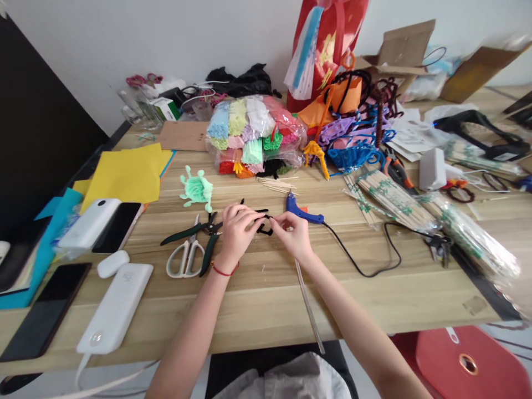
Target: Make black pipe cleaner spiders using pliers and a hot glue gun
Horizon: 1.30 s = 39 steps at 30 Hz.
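Note:
My left hand (239,228) and my right hand (293,233) meet over the middle of the table, each pinching a short black pipe cleaner (268,216) between thumb and fingertips. Another bent black piece (265,229) shows just below the fingers; whether it joins the held one I cannot tell. Beyond my right hand lies a blue hot glue gun (303,213). White-handled scissors (185,257) and dark green-handled pliers (178,236) rest left of my left hand. Farther left sits a mint-green fuzzy figure (197,189) with curled limbs.
A clear bag of colourful pipe cleaner bundles (253,136) lies at the back. Loose wooden sticks (277,184) are in front of it. Bagged sticks (394,199) lie right, near the glue gun's black cord (353,252). A white power bank (116,307) and phones occupy the left.

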Each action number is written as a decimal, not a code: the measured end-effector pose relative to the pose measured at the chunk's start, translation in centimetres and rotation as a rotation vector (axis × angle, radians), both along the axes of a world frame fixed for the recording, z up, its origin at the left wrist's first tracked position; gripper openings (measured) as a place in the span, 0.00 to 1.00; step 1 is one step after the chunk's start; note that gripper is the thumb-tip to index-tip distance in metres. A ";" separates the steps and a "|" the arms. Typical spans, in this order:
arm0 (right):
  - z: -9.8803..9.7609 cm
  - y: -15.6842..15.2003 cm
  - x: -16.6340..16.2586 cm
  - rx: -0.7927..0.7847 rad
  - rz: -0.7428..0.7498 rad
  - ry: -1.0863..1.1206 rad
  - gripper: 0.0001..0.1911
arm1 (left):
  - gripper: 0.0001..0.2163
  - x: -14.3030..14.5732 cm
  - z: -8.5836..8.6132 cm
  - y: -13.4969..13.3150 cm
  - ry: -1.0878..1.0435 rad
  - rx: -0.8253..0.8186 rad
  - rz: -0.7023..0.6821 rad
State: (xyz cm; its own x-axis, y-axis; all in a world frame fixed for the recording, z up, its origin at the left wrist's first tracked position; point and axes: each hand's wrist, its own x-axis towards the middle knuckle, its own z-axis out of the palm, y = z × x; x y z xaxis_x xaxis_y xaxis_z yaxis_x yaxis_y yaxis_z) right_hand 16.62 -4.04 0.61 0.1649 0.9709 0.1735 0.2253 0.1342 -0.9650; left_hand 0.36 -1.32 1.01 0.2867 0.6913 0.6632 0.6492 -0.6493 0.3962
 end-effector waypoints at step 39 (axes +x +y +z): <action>0.6 1.3 0.8 -0.179 0.010 0.546 0.17 | 0.04 1.0 0.6 -0.9 0.054 -0.093 -0.098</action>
State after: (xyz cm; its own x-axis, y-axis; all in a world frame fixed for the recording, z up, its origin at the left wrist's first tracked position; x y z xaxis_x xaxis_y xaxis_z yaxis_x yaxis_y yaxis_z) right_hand 17.41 -2.77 1.17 0.1751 0.9794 -0.1010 -0.3124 -0.0421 -0.9490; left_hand 1.37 -2.26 1.66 0.3897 0.7160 0.5792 0.6061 -0.6729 0.4241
